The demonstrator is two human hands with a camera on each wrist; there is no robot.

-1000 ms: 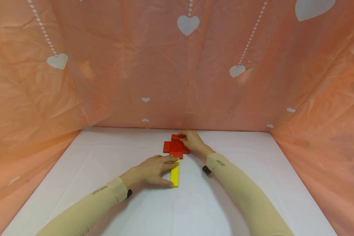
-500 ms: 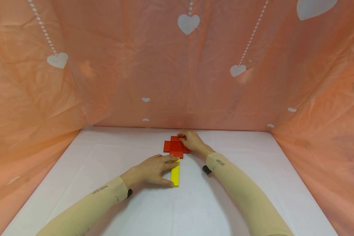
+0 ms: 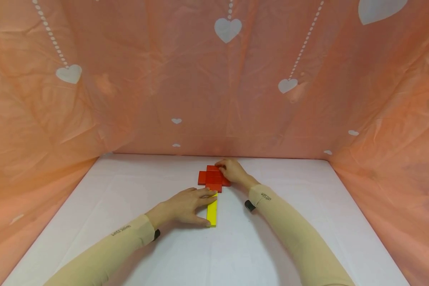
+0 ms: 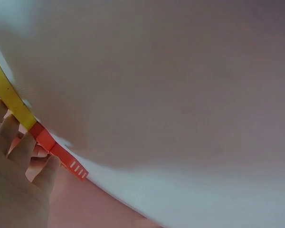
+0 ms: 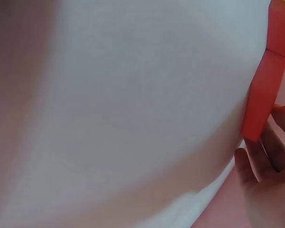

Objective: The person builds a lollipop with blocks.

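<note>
Flat red wooden blocks lie together in a cross-like shape, with the middle red pieces point(image 3: 213, 178) fitted edge to edge. My right hand point(image 3: 234, 171) pinches the far red block point(image 3: 212, 168) at its right end, index finger at the back and thumb in front. Directly below the cross a long yellow block point(image 3: 212, 212) extends toward me. My left hand point(image 3: 187, 205) rests on it with outstretched fingers near its far end and the thumb by its near end. The left wrist view shows the yellow block point(image 4: 12, 97) meeting a red block point(image 4: 43, 137) end to end.
A white cloth-covered table point(image 3: 146, 258) lies under the blocks. An orange curtain point(image 3: 146, 99) with white hearts encloses the back and both sides, its lower edge just behind the far red block.
The right hand has drawn the far red block slightly nearer, closing the gap between it and the other red pieces. The left hand and yellow block have stayed in place.
</note>
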